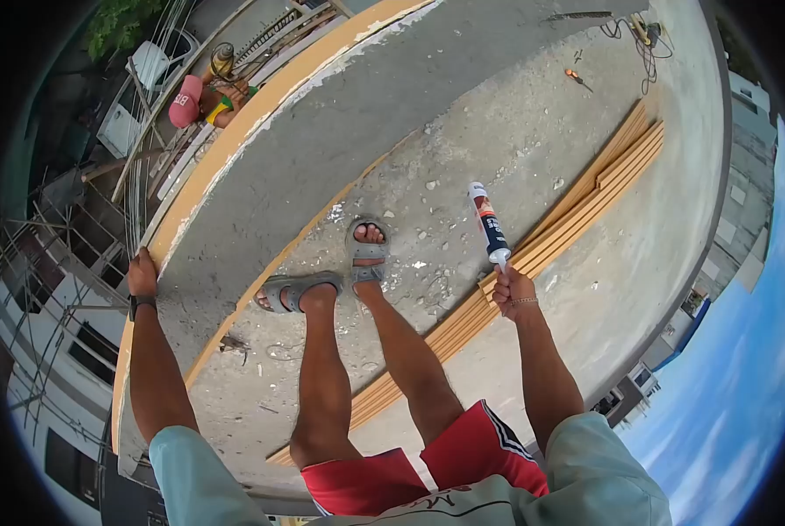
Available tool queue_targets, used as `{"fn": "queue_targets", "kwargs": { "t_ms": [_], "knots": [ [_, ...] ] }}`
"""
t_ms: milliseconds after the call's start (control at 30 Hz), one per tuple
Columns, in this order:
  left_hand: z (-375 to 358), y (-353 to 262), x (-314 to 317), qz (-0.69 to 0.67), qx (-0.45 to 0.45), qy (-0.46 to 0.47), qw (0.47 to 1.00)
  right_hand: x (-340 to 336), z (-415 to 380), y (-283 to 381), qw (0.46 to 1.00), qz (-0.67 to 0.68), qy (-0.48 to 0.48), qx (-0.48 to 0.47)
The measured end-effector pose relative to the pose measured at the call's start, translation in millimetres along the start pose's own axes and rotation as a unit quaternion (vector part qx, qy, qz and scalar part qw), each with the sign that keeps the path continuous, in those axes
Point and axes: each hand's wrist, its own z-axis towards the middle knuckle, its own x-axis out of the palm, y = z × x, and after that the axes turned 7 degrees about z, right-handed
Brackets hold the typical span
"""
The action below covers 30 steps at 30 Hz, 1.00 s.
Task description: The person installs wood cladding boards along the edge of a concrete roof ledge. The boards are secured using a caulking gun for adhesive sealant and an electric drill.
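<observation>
My right hand (513,294) is closed around the nozzle end of a sealant cartridge (489,226), a white tube with a dark blue and red label. The tube points away from me above the rough concrete floor, its flat end farthest off. Out to the left, my left hand (143,273) grips the edge of a low concrete parapet (278,149), whose outer side is painted orange-yellow; part of the fingers is hidden over the edge. A dark band circles the left wrist, and a chain bracelet the right.
Long brown slatted strips (585,197) lie across the floor beside my legs. Farther off are an orange-handled tool (577,81) and a tangled cord (647,53). Beyond the parapet, a person in a pink cap (186,101) is among scaffolding and wires. Debris litters the floor.
</observation>
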Motion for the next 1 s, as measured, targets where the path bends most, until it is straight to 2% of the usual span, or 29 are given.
{"fn": "queue_targets", "kwargs": {
  "t_ms": [67, 267, 300, 400, 467, 500, 533, 600, 633, 700, 767, 867, 1000],
  "knots": [
    [1, 0, 3, -0.032, 0.026, -0.006, 0.999, 15, 8, 14, 0.989, 0.081, -0.04, -0.118],
    [-10, -3, -8, -0.002, 0.033, -0.026, 0.999, 81, 108, 98, 0.95, 0.123, -0.106, -0.266],
    [-13, -6, -9, 0.004, 0.031, -0.03, 0.999, 89, 121, 99, 0.952, 0.124, -0.102, -0.26],
    [-16, -8, -16, 0.006, 0.013, -0.019, 1.0, 107, 149, 90, 0.968, -0.045, -0.141, -0.202],
    [-15, -8, -13, -0.001, 0.026, 0.0, 1.0, 106, 152, 91, 0.957, -0.162, -0.171, -0.17],
    [-14, -10, -12, -0.007, 0.034, 0.007, 0.999, 99, 158, 90, 0.956, -0.163, -0.172, -0.173],
    [-14, -12, -13, -0.011, 0.032, 0.005, 0.999, 88, 168, 84, 0.956, -0.217, -0.147, -0.131],
    [-23, -18, -12, 0.037, 0.039, -0.032, 0.998, 80, 161, 76, 0.965, -0.217, -0.118, -0.093],
    [-26, -21, -12, 0.033, 0.031, -0.036, 0.998, 78, 150, 68, 0.975, -0.164, -0.113, -0.097],
    [-30, -25, -11, 0.021, 0.036, -0.02, 0.999, 84, 119, 48, 0.947, -0.227, -0.145, -0.172],
    [-31, -27, -8, 0.037, 0.035, -0.032, 0.998, 90, 88, 38, 0.938, -0.282, -0.102, -0.172],
    [-43, -40, -11, 0.058, -0.002, -0.046, 0.997, 112, 37, 23, 0.891, -0.393, -0.025, -0.228],
    [-60, -65, -31, 0.019, -0.001, -0.035, 0.999, 203, -87, 3, 0.809, -0.42, 0.146, -0.385]
  ]
}}
